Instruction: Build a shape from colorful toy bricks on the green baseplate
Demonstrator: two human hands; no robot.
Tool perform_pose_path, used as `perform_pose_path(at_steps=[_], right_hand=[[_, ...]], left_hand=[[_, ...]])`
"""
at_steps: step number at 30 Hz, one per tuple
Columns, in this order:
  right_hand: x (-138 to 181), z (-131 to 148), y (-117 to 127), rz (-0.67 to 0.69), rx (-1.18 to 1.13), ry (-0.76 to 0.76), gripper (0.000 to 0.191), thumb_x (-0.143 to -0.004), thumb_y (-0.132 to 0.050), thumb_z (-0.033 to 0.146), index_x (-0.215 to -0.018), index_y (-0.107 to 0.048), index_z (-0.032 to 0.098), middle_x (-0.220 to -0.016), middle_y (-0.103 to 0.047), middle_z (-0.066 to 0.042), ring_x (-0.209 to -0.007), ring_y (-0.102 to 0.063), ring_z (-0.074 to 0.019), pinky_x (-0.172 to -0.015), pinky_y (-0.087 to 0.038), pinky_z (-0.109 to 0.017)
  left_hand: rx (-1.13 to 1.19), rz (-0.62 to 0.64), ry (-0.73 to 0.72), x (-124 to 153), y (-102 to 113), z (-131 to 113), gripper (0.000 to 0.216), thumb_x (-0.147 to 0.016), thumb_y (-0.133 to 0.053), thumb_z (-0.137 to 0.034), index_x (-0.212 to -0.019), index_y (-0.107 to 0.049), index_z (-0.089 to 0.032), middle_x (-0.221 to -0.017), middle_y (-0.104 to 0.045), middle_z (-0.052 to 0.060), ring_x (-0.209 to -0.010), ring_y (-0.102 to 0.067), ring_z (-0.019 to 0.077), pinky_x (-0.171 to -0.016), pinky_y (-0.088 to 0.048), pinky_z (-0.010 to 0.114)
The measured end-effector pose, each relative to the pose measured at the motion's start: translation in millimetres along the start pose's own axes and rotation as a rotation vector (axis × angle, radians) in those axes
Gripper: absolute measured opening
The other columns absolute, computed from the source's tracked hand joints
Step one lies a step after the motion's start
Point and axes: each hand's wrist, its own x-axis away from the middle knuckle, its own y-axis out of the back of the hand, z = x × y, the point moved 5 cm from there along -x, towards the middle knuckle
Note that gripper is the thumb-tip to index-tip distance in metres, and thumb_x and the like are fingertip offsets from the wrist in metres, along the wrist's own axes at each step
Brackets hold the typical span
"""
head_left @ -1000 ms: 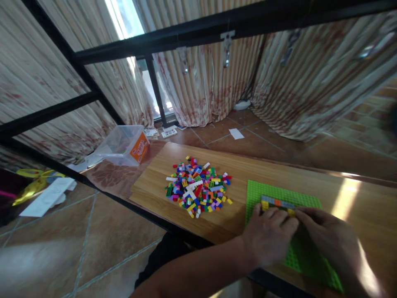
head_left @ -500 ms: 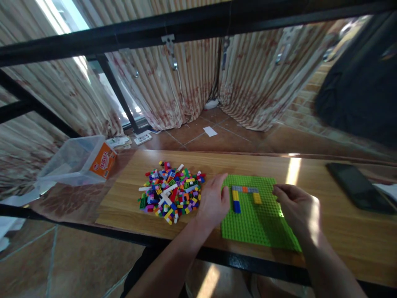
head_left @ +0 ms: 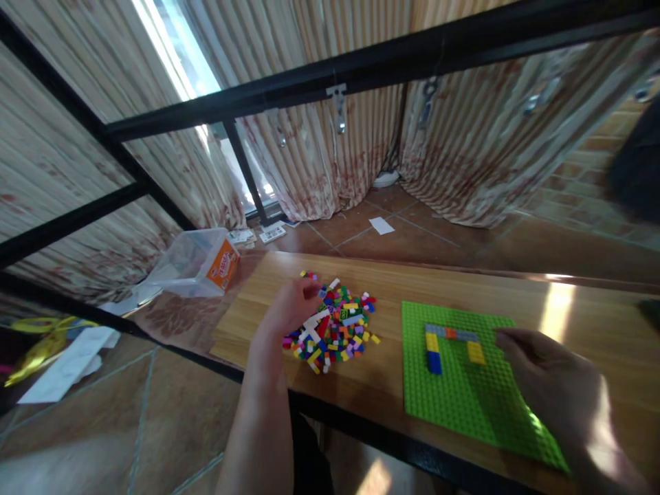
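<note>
A pile of small coloured bricks (head_left: 340, 326) lies on the wooden table. My left hand (head_left: 289, 309) rests on the pile's left side, fingers curled down into the bricks; what they hold, if anything, is hidden. A green baseplate (head_left: 464, 399) lies to the right with a short grey and orange row (head_left: 451, 333), a yellow and blue stack (head_left: 433, 350) and a yellow brick (head_left: 475, 353) fixed on it. My right hand (head_left: 557, 392) hovers over the plate's right edge, fingers loosely bent, nothing seen in them.
A clear plastic box with an orange label (head_left: 199, 261) lies tipped at the table's far left. Black frame bars (head_left: 361, 65) cross overhead and along the table's front edge. Curtains hang behind; papers lie on the tiled floor.
My left hand has gone from the baseplate to the brick pile on the left. My right hand has drawn back to the plate's right edge. The camera view has swung about.
</note>
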Motion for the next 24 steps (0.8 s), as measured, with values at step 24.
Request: perform_pose_path(at_steps=[24], right_hand=[[2.7, 15.1, -18.2, 0.087, 0.098, 0.12, 0.042, -0.063, -0.052, 0.06, -0.085, -0.069, 0.029, -0.078, -0.072, -0.009, -0.076, -0.068, -0.0344, -0.067, -0.05, -0.043]], left_hand=[[0.042, 0.129, -0.016, 7.7, -17.2, 3.1, 0.014, -0.071, -0.063, -0.013, -0.084, -0.07, -0.015, -0.078, -0.07, 0.002, -0.073, -0.062, 0.0151, -0.067, -0.046, 0.024]])
